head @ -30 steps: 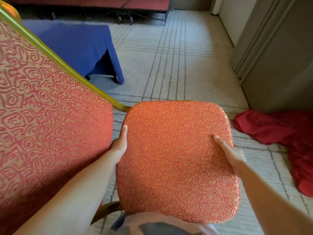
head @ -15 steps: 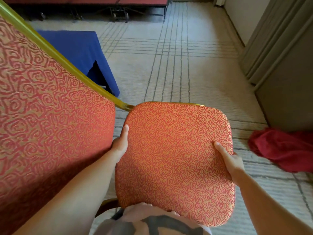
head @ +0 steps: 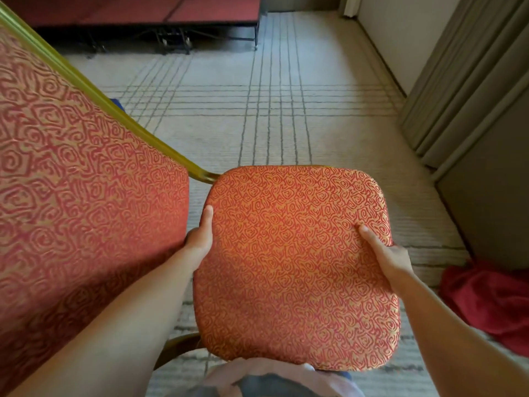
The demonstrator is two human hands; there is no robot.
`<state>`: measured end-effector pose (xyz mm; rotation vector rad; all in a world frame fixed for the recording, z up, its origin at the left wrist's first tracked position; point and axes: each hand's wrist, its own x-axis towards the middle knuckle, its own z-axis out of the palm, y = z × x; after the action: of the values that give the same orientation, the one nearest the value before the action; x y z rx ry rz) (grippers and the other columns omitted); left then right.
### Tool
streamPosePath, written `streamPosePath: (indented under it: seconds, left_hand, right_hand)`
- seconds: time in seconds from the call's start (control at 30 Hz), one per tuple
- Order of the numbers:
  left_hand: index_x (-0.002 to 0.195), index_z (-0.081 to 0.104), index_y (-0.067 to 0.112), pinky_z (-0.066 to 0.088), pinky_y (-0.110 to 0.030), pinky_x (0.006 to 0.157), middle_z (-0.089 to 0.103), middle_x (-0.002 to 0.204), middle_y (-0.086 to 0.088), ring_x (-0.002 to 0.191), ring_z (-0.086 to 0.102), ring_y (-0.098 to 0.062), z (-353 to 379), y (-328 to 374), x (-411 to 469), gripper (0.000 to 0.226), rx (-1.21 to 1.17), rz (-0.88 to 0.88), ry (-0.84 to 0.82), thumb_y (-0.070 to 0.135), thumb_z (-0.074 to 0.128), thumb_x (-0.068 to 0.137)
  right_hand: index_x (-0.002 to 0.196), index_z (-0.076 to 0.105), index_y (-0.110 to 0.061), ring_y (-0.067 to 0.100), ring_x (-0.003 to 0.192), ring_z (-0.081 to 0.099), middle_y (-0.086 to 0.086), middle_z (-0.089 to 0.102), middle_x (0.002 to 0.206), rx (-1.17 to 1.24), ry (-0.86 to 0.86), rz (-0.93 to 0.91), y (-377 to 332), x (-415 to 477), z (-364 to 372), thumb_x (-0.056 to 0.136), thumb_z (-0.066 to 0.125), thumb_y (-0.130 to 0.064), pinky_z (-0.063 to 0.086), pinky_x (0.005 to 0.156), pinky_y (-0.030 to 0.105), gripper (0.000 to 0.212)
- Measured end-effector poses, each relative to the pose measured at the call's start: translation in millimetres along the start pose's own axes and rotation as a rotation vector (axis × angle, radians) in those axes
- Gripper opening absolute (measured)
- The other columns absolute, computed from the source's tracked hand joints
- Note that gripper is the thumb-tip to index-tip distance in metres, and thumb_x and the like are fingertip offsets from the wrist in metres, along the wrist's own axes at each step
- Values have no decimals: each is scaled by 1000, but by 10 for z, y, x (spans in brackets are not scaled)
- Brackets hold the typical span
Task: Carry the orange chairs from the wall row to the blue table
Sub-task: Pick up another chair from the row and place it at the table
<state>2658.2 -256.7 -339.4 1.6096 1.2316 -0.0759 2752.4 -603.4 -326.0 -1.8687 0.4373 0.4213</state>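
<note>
One orange chair with swirl-patterned fabric and a gold metal frame [head: 294, 265] is held up off the floor in front of the person, its square padded seat facing up in the middle of the view and its tall backrest filling the near left. The left hand [head: 200, 239] clasps the left edge of the seat, thumb lying on top along the rim and the other fingers hidden underneath. The right hand [head: 383, 253] grips the right edge the same way, thumb pressed into the cushion, fingers wrapped out of sight below. Two bare forearms reach in from the near edge.

A small sliver of blue cloth [head: 117, 104] peeks out just behind the gold rail of the backrest on the left; the rest is hidden by the chair.

Beyond the seat's far edge, the pale beige carpet with grey crossing lines [head: 272, 110] lies bare through the middle of the room up to one low red-topped stage platform on black legs [head: 160, 15] along the far side. On the right, grey folding wall panels [head: 472, 96] close in, narrowing the way. One crumpled red cloth [head: 492, 299] lies on the floor at the near right, beside the right forearm and against the panels' foot.
</note>
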Motion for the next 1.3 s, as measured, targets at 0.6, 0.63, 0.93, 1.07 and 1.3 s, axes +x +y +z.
streamPosePath:
  seconds: [0.6, 0.63, 0.93, 1.07, 1.3]
  left_hand:
    - [127, 58, 0, 38, -38, 105, 56, 131, -24, 122, 51, -36, 571, 2721, 2793, 89, 8, -14, 81, 73, 23, 89]
    - [128, 57, 0, 36, -37, 106, 54, 132, -24, 124, 49, -36, 577, 2808, 2991, 88, 17, -16, 75, 71, 22, 90]
    - [130, 56, 0, 37, -35, 102, 54, 133, -23, 123, 50, -35, 269, 4292, 4989, 90, 67, 7, 53, 72, 20, 90]
    - [130, 55, -1, 38, -36, 103, 54, 133, -22, 123, 51, -35, 1, 5019, 5739, 95, 54, 4, 56, 76, 20, 87]
    - [131, 53, -3, 37, -36, 104, 53, 134, -23, 124, 50, -35, -278, 5927, 6992, 98, 7, -32, 78, 78, 20, 86]
  right_hand:
    - [116, 67, -1, 27, 102, 65, 13, 68, 106, -1, -73, 63, -2360, 3307, 1434, 70, 79, -54, 51, 95, 37, 71]
    - [117, 67, -2, 27, 102, 65, 13, 68, 106, -8, -79, 64, -2471, 3460, 1567, 70, 79, -53, 51, 96, 38, 70]
    - [113, 66, -9, 23, 94, 61, 9, 64, 100, 12, -30, -1, -3809, 4845, 3048, 75, 78, -48, 48, 88, 31, 56]
    - [93, 64, -20, 22, 91, 66, 8, 68, 97, -20, -48, -62, -4576, 5374, 3629, 72, 78, -53, 53, 90, 36, 42]
    - [84, 65, -19, 19, 82, 66, 7, 70, 89, -60, -101, -70, -5637, 6371, 4642, 72, 78, -54, 53, 83, 34, 39]
